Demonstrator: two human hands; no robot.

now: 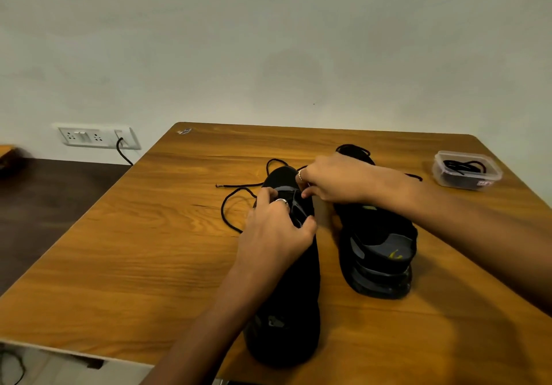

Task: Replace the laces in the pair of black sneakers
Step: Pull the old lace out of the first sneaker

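On the wooden surface [149, 235], the left hand [274, 229] curls its fingers over the eyelet area of the near black sneaker [286, 310], pinching there. The right hand [331, 180], fingers bent, pinches the thin black lace [236, 185] at the toe, twelve o'clock. The second black sneaker [379, 250] stands at three o'clock.
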